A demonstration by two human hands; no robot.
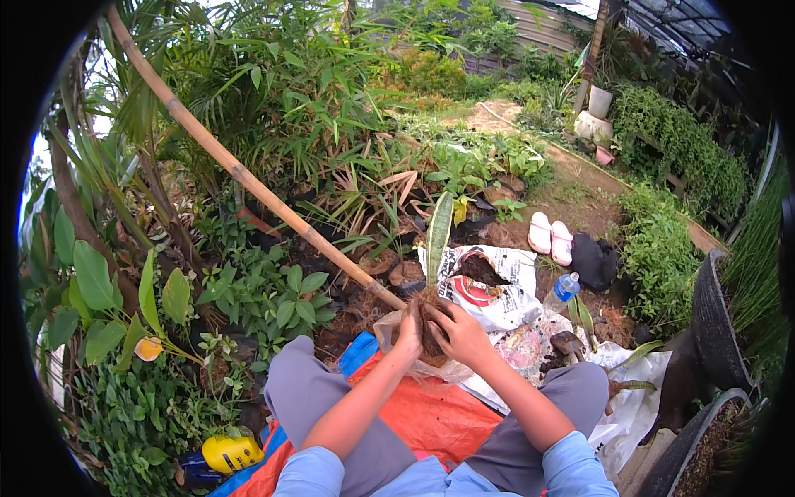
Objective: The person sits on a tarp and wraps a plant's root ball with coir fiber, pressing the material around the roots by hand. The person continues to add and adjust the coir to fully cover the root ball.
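Observation:
Between my two hands is a fibrous brown root ball (433,332), with one upright snake plant leaf (439,233) rising from it. My left hand (408,332) presses its left side, and my right hand (463,335) curls over its right side with soiled fingertips. A clear plastic bag (388,332) lies around and beneath the root ball, above the orange and blue tarp (428,413). Just beyond my hands, an opened white printed sack (525,273) shows dark soil (483,267) inside.
A bamboo pole (273,202) slants down close to my hands. At the right are a water bottle (562,291), a hand trowel (566,343), pale clogs (551,238), loose snake plant cuttings (636,385) and large black planters (702,335). A yellow container (231,453) sits lower left.

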